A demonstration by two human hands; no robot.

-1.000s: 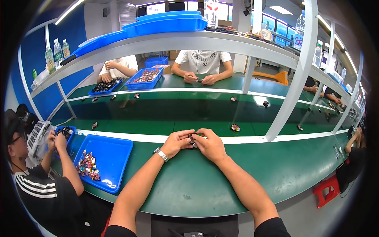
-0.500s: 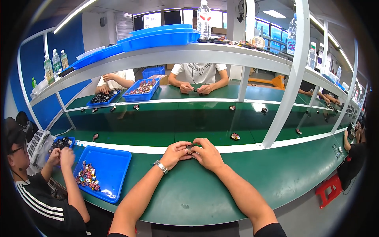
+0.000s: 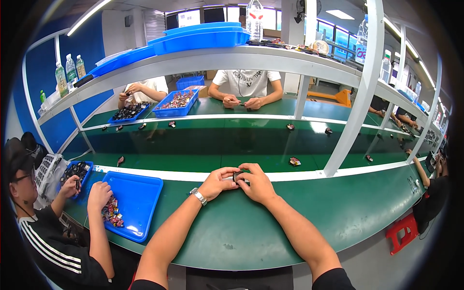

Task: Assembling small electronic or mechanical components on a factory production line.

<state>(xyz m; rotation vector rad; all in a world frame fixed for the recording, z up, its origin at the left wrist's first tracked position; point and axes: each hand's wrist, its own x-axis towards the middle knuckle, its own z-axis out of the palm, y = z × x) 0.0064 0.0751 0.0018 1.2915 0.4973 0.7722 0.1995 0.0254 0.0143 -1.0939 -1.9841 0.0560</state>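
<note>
A: Item one, the piece?
B: Black piece [image 3: 237, 176], one, small, curved at the edge. Location: between both hands, above the bench [image 3: 232, 232], near its far edge. Detail partly hidden by fingers.

A: Grip?
B: Left hand [image 3: 216, 184]: thumb and fingers pinching the piece from its left side. Right hand [image 3: 257, 184]: fingers curled, thumb and fingertips pinching it from the right. Exact contact points too small to tell.

A: Change on the half-second?
B: More of the piece's dark edge shows between the fingers; the right fingers are arched higher. Judged a turn or re-grip, with the handling unfinished; the piece remains off the bench.

A: Other changes?
B: Tray [image 3: 137, 203], blue, left of the left forearm: a co-worker's hand [image 3: 100, 195] is now over its rim, beside the heap of small parts [image 3: 112, 212]; both that person's hands were together earlier. Packet [image 3: 295, 161], one, on the green lane [image 3: 203, 160] beyond the bench: a little farther right against the post [image 3: 355, 96].

A: Bearing on the work?
B: Seemingly none; both hands remain occupied with the piece, well apart from tray and packet.
</note>
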